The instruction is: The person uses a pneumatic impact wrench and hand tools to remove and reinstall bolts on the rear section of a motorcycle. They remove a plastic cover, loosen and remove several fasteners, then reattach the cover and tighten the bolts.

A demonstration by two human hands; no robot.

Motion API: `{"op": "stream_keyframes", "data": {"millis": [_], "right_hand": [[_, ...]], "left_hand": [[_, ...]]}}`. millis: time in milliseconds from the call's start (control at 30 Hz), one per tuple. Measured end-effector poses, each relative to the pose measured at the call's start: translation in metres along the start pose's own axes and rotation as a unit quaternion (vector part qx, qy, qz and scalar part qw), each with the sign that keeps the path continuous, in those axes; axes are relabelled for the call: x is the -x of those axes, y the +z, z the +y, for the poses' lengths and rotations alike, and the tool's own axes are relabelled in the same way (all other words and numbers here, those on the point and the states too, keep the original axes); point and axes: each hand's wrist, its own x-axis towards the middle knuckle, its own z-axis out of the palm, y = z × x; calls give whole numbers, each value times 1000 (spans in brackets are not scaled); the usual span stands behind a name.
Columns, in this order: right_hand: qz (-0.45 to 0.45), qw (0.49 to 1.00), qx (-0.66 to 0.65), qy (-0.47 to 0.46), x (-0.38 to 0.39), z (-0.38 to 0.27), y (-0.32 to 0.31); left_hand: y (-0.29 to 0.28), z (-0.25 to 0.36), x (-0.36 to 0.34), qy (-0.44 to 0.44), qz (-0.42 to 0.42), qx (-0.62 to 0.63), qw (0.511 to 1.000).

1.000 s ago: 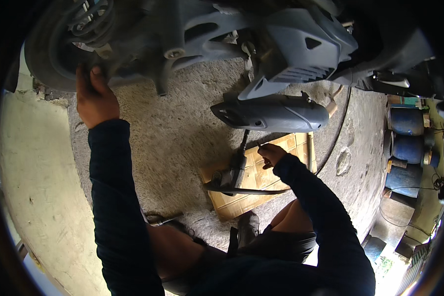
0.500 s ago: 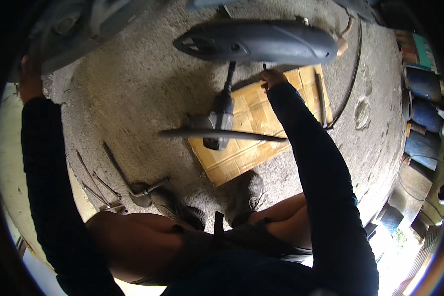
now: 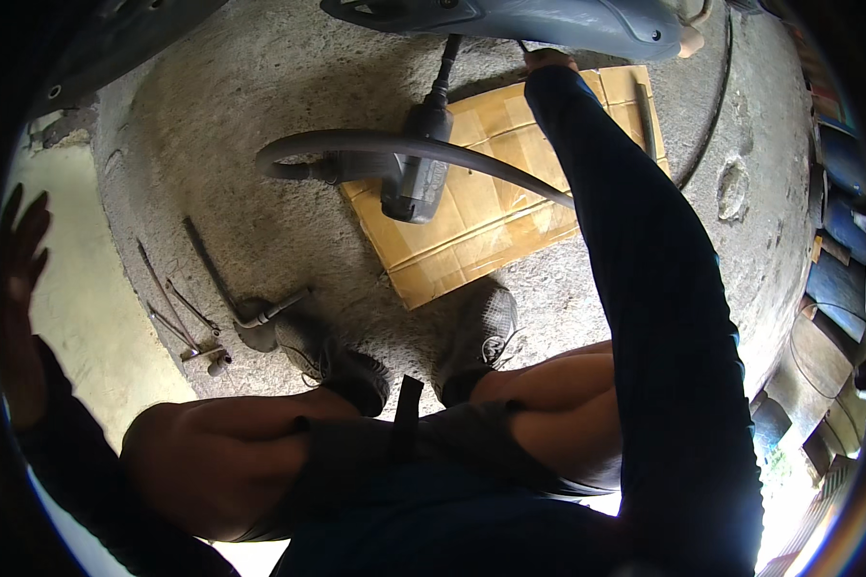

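My left hand is raised at the far left edge, fingers apart and holding nothing visible. My right hand is closed on a thin dark tool just below the long grey muffler, partly hidden by my sleeve. Under the muffler, a dark power tool with a long extension lies on a flattened cardboard sheet, a thick black hose curving across it.
Several wrenches and an L-shaped bar lie on the concrete left of my shoes. A dark vehicle part hangs upper left, beside a pale ledge. Blue containers stand along the right, near a black cable.
My left hand has left the vehicle at the upper left and moved to the far left with fingers spread. The view has tilted down, so muffler, cardboard and right hand sit higher in the picture.
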Motion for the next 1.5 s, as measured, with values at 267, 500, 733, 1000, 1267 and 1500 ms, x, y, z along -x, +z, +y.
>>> {"op": "stream_keyframes", "data": {"millis": [267, 500, 733, 1000, 1267, 1500], "right_hand": [[110, 988, -95, 52, -17, -4, -8], [100, 880, -446, 130, -12, -20, -7], [70, 747, -646, 142, 23, -34, 7], [189, 549, -784, 221, -3, 63, 29], [220, 939, -263, -12, -3, 126, 3], [283, 611, -718, 177, -9, 81, -27]], "left_hand": [[6, -24, 14, 106, -32, -108, 988], [33, 2, 14, 88, -12, -125, 988], [74, 80, 8, 213, 20, -150, 965], [124, 66, -48, 341, -61, -295, 891], [154, 68, -67, 185, -125, -317, 922], [212, 129, -13, 303, -347, -232, 857]]}}
